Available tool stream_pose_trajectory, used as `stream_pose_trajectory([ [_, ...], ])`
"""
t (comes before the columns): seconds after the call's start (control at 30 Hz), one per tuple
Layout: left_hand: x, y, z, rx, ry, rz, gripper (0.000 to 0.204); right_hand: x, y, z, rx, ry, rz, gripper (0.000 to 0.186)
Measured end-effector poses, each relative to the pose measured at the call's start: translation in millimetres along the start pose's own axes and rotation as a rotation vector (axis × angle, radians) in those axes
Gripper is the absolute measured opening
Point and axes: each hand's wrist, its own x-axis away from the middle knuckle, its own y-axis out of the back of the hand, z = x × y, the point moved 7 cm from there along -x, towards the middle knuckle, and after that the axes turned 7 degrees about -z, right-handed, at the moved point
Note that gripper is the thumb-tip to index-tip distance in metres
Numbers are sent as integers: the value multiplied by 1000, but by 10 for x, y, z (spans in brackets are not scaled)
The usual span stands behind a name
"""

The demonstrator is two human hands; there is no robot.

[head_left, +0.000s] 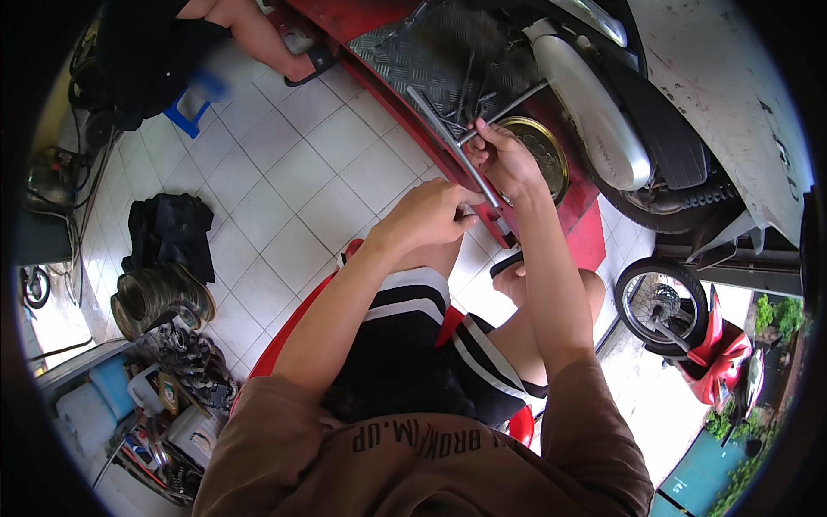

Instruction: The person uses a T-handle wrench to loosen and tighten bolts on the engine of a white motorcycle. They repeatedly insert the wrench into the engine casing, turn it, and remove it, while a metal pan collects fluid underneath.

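Observation:
A metal T-handle wrench point(444, 127) is in my right hand point(506, 159), whose fingers close round it near where the crossbar meets the shaft. Its shaft runs up and right toward the silver-covered underside of a motorbike point(594, 112); the shaft's far end is hard to make out. Beside the lower end of the crossbar is my left hand point(432, 212), fingers bent, with a gap between index finger and thumb and nothing seen in it. Whether its index fingertip touches the bar, I cannot tell. Behind my right hand lies a round gold-rimmed tray point(562, 164).
The motorbike stands on a red platform point(388, 90) with a patterned metal plate point(379, 52) and loose tools. A person's leg point(271, 39) and a blue stool point(185, 116) are at upper left. Coils point(151, 302) and parts lie left; a red motorbike point(724, 353) stands right.

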Motion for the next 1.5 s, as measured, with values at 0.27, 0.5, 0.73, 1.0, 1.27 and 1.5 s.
stream_pose_trajectory([
  [0.27, -78, 473, -15, 21, 170, -328, 63, 24, 75, 26, -81, 9, -14, 18],
  [0.5, 11, -1, -56, 313, 89, 209, 48, 8, 139, 2, -61, 41, -91, 17],
  [0.73, 18, 243, 214, 138, 373, -113, 69, -20, 159, -5, -86, 65, -111, 15],
  [1.0, -13, 388, 40, 393, 339, -78, 67, 35, 123, 47, -166, 69, -36, 16],
  [1.27, 8, 257, -171, 576, 298, 27, 68, 70, 155, 53, -169, 102, -207, 14],
  [1.5, 31, 107, -163, 588, 357, 232, 61, 102, 37, 143, -142, 125, -50, 16],
])
